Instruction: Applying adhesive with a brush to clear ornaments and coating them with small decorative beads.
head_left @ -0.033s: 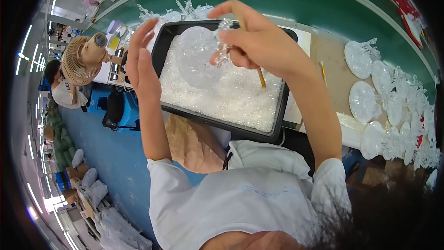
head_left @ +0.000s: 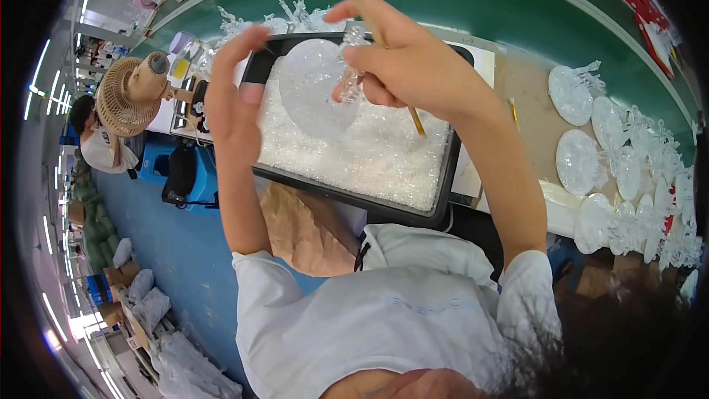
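My right hand (head_left: pixel 413 59) grips a clear ornament by its knobbly stem (head_left: pixel 351 63). The ornament's frosted round disc (head_left: pixel 314 92) hangs over a black tray (head_left: pixel 343 196) filled with white glittering granules (head_left: pixel 347 159). The same hand also holds a thin yellowish brush (head_left: pixel 417 122), its lower end pointing down toward the granules. My left hand (head_left: pixel 235 114) is raised over the tray's left edge, just left of the disc. Its fingers and thumb are apart, with nothing seen between them.
Several similar clear round-based ornaments (head_left: pixel 580 162) stand at right; more stand behind the tray. Another yellow brush (head_left: pixel 515 114) lies on the tan board (head_left: pixel 528 81). At left are a beige fan (head_left: pixel 133 96), a lidded jar (head_left: pixel 185 48) and a blue stool (head_left: pixel 203 177). Another person (head_left: pixel 107 148) sits farther left.
My left hand has shifted slightly, its fingers bending toward the disc. The ornament in my right hand has moved a little to the left and tilted slightly.
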